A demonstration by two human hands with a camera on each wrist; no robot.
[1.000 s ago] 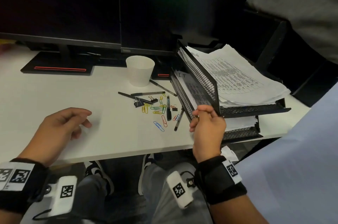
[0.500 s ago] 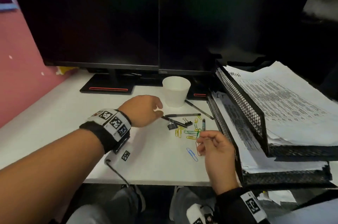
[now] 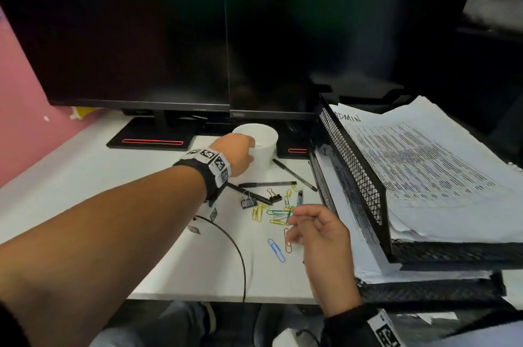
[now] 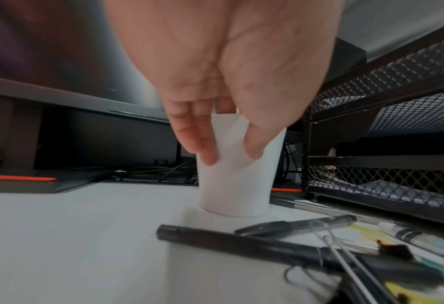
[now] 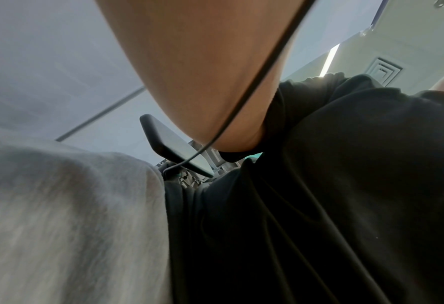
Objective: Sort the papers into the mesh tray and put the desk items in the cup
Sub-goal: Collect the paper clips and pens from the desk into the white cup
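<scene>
A white paper cup (image 3: 264, 145) stands upright on the white desk (image 3: 85, 185) in front of the monitors. My left hand (image 3: 239, 154) grips its side; the left wrist view shows the left hand (image 4: 231, 156) with fingers and thumb curled round the cup (image 4: 237, 185). Pens (image 3: 267, 184), a marker (image 3: 299, 199), black binder clips (image 3: 247, 202) and coloured paper clips (image 3: 278, 215) lie scattered below the cup. My right hand (image 3: 293, 226) hovers over the clips, fingers loosely curled, thumb and forefinger apart. The black two-tier mesh tray (image 3: 353, 177) at the right holds stacked papers (image 3: 424, 177).
Two dark monitors (image 3: 169, 41) on stands with red stripes (image 3: 152, 142) close off the back of the desk. A black cable (image 3: 239, 253) trails from my left wrist over the desk's front edge. A blue clip (image 3: 276, 250) lies nearest me. The right wrist view shows only forearm and clothing.
My left hand reached forward from the desk's front and took hold of the cup. My right hand left the tray's front corner and moved left over the paper clips.
</scene>
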